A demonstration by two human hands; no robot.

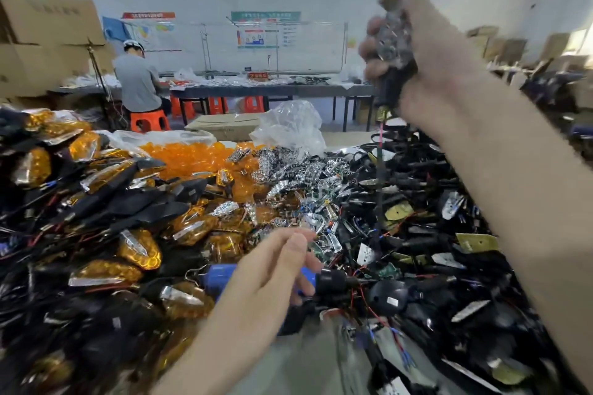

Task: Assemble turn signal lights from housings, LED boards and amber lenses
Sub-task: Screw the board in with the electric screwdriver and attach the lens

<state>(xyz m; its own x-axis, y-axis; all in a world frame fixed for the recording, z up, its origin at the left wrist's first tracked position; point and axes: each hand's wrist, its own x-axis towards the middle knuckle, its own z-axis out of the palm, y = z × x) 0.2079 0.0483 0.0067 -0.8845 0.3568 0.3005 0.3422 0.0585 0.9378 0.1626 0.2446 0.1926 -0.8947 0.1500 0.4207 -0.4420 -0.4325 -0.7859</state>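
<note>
Housing [393, 80]: raised at far right, wire dangling, gripped by the right hand [426, 58], fingers curled round it.
Left hand [272, 266]: low, near centre; fingers half bent (blur hides any part).
Advice: take from the amber lens heap [192, 154], far left; align edges before pressing.
</note>
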